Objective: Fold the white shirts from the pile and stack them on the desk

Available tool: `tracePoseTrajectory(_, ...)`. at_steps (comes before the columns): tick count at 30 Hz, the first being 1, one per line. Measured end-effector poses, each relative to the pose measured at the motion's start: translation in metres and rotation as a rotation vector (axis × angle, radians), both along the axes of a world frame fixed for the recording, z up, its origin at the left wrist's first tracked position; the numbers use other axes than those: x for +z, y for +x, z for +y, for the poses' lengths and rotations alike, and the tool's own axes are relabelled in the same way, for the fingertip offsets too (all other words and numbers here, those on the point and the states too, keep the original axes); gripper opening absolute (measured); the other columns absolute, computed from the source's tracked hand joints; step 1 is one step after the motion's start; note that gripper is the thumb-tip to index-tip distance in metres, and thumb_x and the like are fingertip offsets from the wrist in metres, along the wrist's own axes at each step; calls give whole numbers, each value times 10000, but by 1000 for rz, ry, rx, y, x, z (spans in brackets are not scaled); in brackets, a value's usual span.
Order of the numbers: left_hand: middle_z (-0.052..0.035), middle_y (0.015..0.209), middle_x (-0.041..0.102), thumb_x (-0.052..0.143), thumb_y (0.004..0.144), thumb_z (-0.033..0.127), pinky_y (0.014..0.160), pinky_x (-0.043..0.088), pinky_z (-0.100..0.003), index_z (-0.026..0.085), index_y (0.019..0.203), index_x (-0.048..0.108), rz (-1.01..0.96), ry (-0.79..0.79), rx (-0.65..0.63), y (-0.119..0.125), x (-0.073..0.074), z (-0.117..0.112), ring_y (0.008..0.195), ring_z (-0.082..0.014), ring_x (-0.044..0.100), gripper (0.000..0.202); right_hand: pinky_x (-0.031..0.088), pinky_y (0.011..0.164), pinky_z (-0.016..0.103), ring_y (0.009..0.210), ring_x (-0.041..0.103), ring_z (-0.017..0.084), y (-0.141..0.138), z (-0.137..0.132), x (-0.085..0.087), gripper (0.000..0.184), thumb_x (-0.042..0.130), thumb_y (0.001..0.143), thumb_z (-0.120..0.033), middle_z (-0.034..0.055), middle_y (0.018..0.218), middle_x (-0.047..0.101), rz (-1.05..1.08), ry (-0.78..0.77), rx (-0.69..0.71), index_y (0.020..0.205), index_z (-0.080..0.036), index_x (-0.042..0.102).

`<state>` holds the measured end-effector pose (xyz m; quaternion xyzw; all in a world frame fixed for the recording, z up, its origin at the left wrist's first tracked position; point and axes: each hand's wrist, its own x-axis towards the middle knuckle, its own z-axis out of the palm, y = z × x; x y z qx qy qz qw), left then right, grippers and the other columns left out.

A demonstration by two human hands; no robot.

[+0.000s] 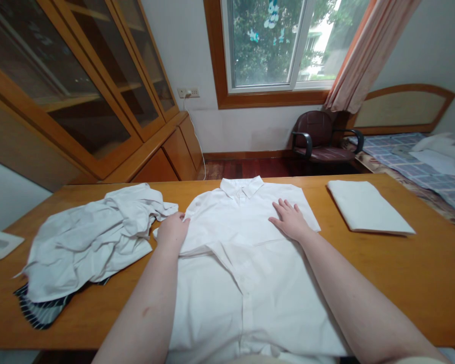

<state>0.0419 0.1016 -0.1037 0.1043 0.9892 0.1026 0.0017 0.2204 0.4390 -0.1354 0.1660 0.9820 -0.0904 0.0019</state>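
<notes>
A white button-up shirt (246, 283) lies front side up on the table, its collar (241, 186) at the far edge and its hem towards me. Creases and a raised fold cross its middle. My left hand (173, 231) is closed at the shirt's left sleeve edge, the fingertips partly hidden by the hand. Flat on the shirt's upper right chest rests my right hand (289, 220), fingers spread and holding nothing.
Left on the wooden table (387, 283) lies a crumpled white garment pile (91, 237), with dark striped cloth (45, 308) under it. A folded white garment (367, 207) lies at right. A white object (2, 242) sits far left. Beyond stand a cabinet (167, 156) and a chair (314, 134).
</notes>
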Motion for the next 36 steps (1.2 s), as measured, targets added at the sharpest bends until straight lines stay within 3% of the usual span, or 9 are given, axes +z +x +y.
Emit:
tracePoseTrajectory(4, -137, 1022, 691, 556, 719, 406, 762, 469, -385, 188, 1019, 643, -43, -23, 22, -5, 4, -14, 938, -324, 632, 381, 131, 1105, 496, 1397, 174, 286, 0, 0, 0, 665, 348, 890, -562, 113, 1521, 231, -3, -1, 0, 1438, -187, 317)
tracePoseTrajectory(10, -128, 868, 710, 507, 724, 364, 652, 468, -368, 214, 763, 665, -59, -63, 102, -13, 11, -34, 801, -311, 654, 221, 139, 1104, 494, 1393, 186, 286, 0, 1, -2, 656, 351, 891, -560, 115, 1518, 242, 11, 5, 6, 1432, -188, 328)
tracePoseTrajectory(15, -109, 838, 714, 577, 655, 534, 638, 463, -354, 220, 741, 672, -163, -98, 20, -15, 8, -33, 778, -301, 653, 339, 145, 1102, 495, 1392, 187, 288, 0, 2, -5, 654, 359, 888, -561, 113, 1518, 243, 24, 18, 9, 1430, -196, 329)
tracePoseTrajectory(20, -100, 849, 706, 594, 666, 461, 679, 462, -353, 219, 730, 649, -160, -120, 12, -11, 9, -27, 813, -298, 644, 256, 147, 1103, 496, 1394, 185, 286, 0, 2, -4, 657, 349, 890, -564, 111, 1520, 238, 13, 19, 8, 1434, -196, 323)
tracePoseTrajectory(26, -69, 795, 681, 519, 757, 420, 657, 458, -340, 227, 784, 609, 8, 99, 140, -2, 24, -23, 786, -274, 627, 215, 150, 1102, 500, 1391, 191, 291, -1, 1, -3, 654, 355, 891, -556, 112, 1517, 244, 12, 15, 6, 1432, -190, 328)
tracePoseTrajectory(31, -47, 813, 667, 469, 817, 448, 701, 479, -315, 211, 905, 591, 324, 436, 264, 2, 25, -23, 761, -216, 636, 281, 145, 1104, 496, 1391, 192, 288, 0, 1, -1, 654, 356, 891, -559, 113, 1516, 248, 14, 12, 3, 1432, -191, 331)
tracePoseTrajectory(34, -59, 921, 676, 445, 850, 404, 723, 500, -279, 189, 1143, 503, 204, 676, 172, -1, 15, -19, 773, -173, 659, 368, 147, 1103, 497, 1391, 194, 288, 1, 0, 0, 656, 355, 891, -560, 113, 1515, 249, 13, 1, 1, 1432, -191, 331)
tracePoseTrajectory(36, -82, 1079, 653, 433, 863, 346, 778, 500, -272, 187, 1270, 410, 101, 727, 38, -5, 8, -17, 867, -163, 660, 438, 146, 1103, 495, 1391, 193, 289, 1, 0, 0, 655, 355, 891, -560, 113, 1515, 252, 19, -3, 3, 1431, -190, 333)
